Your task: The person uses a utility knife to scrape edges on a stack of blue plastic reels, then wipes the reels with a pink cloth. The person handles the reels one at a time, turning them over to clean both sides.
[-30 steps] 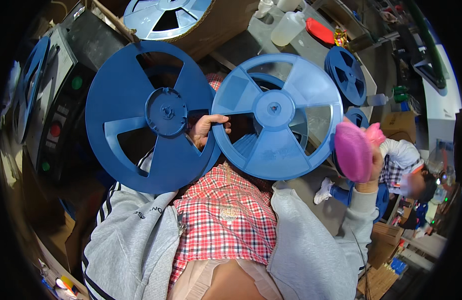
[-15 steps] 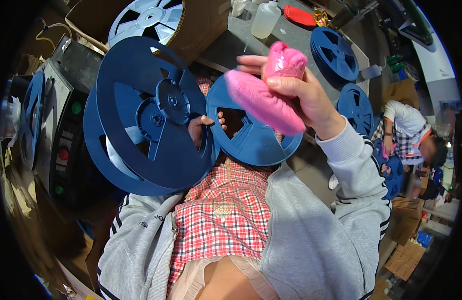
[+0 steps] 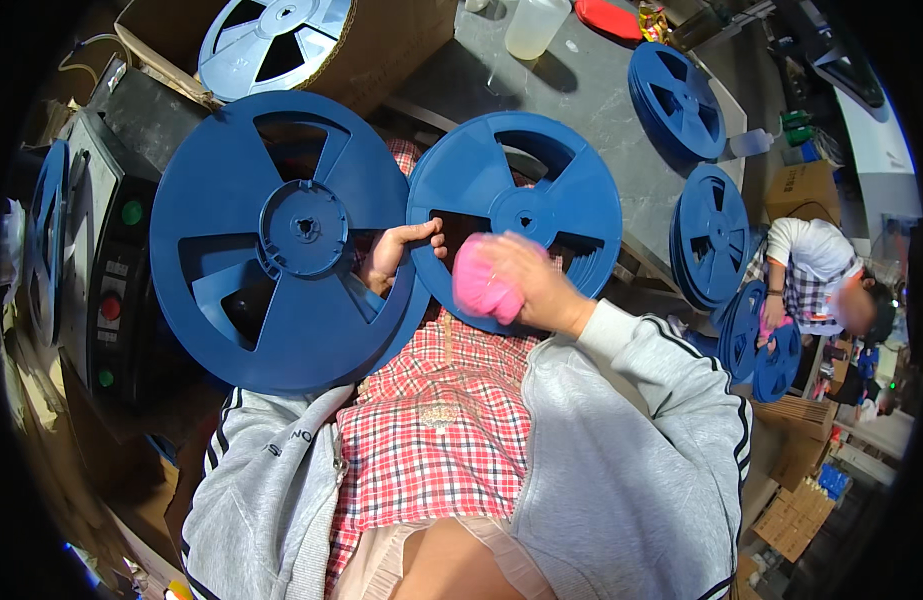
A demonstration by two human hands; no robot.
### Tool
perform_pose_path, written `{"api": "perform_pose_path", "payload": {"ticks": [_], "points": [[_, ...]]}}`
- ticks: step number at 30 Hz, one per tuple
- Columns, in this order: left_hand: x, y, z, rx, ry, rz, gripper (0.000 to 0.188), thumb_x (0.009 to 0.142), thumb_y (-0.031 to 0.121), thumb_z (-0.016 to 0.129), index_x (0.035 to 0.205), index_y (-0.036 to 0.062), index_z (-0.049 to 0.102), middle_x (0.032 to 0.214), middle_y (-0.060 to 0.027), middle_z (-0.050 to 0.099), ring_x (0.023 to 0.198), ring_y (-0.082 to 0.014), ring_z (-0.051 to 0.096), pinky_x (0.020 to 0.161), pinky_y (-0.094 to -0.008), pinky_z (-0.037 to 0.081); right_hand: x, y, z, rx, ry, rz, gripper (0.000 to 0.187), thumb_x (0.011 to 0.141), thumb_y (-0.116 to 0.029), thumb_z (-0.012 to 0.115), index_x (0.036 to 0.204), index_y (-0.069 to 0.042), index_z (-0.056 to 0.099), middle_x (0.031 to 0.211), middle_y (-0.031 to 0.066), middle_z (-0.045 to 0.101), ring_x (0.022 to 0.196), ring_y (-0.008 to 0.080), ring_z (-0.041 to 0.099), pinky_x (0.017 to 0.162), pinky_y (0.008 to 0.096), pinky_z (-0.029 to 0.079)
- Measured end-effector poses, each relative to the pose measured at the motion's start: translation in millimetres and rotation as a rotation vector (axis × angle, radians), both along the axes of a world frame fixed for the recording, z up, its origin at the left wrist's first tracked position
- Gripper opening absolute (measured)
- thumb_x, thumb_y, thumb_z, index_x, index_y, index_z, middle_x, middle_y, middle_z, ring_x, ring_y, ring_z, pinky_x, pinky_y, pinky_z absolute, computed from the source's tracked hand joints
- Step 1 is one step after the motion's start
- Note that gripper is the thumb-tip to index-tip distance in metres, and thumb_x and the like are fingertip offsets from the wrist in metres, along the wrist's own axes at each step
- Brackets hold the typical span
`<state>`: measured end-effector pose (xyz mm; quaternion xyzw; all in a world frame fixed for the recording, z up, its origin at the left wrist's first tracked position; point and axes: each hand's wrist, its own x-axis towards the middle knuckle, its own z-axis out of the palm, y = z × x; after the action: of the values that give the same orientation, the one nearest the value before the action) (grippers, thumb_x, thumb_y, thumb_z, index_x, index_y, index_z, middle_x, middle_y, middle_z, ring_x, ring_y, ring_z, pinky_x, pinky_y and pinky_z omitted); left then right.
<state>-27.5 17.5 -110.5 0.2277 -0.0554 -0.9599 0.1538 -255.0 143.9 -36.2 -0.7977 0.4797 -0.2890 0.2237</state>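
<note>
Two blue plastic reels stand side by side before me, the left reel (image 3: pixel 216 215) slightly larger in view than the right reel (image 3: pixel 461 165). My left hand (image 3: pixel 386 258) shows through a cutout of the left reel. Its thumb and fingertips close round the rims where the reels meet. A bunched pink cloth (image 3: pixel 478 280) is in my right hand (image 3: pixel 537 285), at the lower front of the right reel. Motion blurs that hand, and whether the cloth touches the reel is hard to tell. More reel layers show behind both front faces.
Blue reels (image 3: pixel 678 100) are stacked on the grey table (image 3: pixel 446 85), with another stack (image 3: pixel 709 235) at its right edge. A cardboard box (image 3: pixel 396 55) holds a pale reel (image 3: pixel 281 35). A black machine (image 3: pixel 131 270) stands left; a co-worker (image 3: pixel 811 265) bends at right.
My right hand has swung down and left with the cloth, from above the right reel to its lower front. The left reel, tilted with its layers apart before, now faces me more flatly.
</note>
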Motion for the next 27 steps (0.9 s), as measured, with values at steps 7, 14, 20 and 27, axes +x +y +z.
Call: {"api": "perform_pose_path", "payload": {"ticks": [7,14,20,27], "points": [[-2,0,15,-0.038,-0.071,-0.034,0.011,0.099,0.02,0.055,0.095,0.0102,0.057,0.078,0.0005,0.056,0.074,-0.0112,0.058,0.057,-0.0233,0.051,-2,51,-10,0.071,0.021,0.2,0.047,0.08,-0.008,0.07,0.125,-0.001,0.06,0.137,0.0195,0.054,0.132,0.0352,0.048,0.111,0.0464,0.038],[-2,-1,14,-0.069,-0.071,-0.045,0.011,0.098,0.02,0.056,0.093,0.0109,0.058,0.079,0.0006,0.056,0.075,-0.012,0.057,0.063,-0.0237,0.051,-124,13,-42,0.101,-0.073,-0.973,0.035,0.079,-0.009,0.071,0.109,0.0,0.055,0.118,0.0232,0.061,0.11,0.0399,0.059,0.096,0.0435,0.046],[0,-4,-3,-0.061,0.005,-0.042,0.01,0.099,0.02,0.055,0.093,0.0116,0.058,0.081,0.0003,0.057,0.077,-0.0133,0.059,0.064,-0.024,0.053,-52,-91,-40,0.056,-0.176,-0.866,0.038,0.078,-0.006,0.071,0.111,-0.001,0.054,0.11,0.0218,0.059,0.106,0.0408,0.057,0.093,0.0436,0.046],[-1,-3,7,-0.02,-0.064,-0.03,0.005,0.096,0.013,0.054,0.097,0.0081,0.054,0.081,-0.0015,0.053,0.076,-0.0142,0.056,0.06,-0.0223,0.05,37,-157,-33,-0.134,-0.09,-0.253,0.05,0.067,0.003,0.067,0.114,-0.001,0.054,0.12,0.0221,0.059,0.115,0.0411,0.054,0.097,0.0439,0.045]]}}
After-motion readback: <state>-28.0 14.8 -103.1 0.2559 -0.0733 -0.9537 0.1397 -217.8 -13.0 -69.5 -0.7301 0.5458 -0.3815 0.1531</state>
